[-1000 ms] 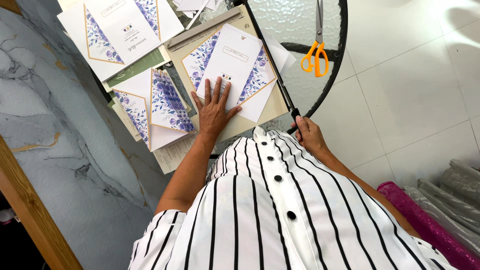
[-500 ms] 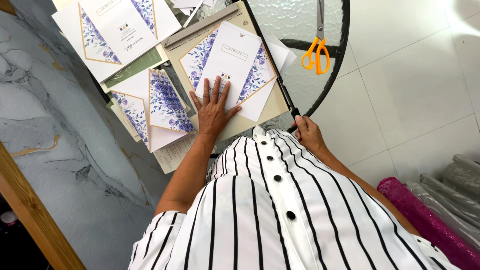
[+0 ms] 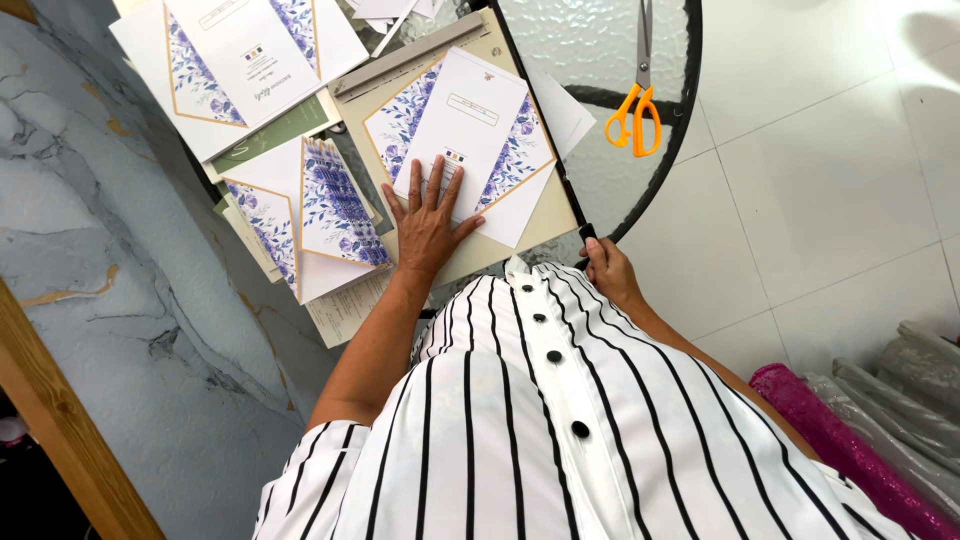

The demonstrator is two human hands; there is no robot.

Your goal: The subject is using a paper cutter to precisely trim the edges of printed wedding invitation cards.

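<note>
My left hand [image 3: 428,222] lies flat, fingers spread, on a white card with purple floral borders [image 3: 462,130]. The card rests on the beige bed of a paper cutter [image 3: 530,225]. My right hand [image 3: 606,268] is closed around the black handle at the near end of the cutter's blade arm [image 3: 545,130], which lies lowered along the right edge of the bed. My black-striped white shirt fills the bottom of the view.
More floral cards [image 3: 335,200] are stacked left of the cutter, with a larger printed sheet [image 3: 245,55] at the top left. Orange-handled scissors [image 3: 637,105] lie on the round glass table [image 3: 675,150]. A pink roll [image 3: 850,450] lies on the tiled floor.
</note>
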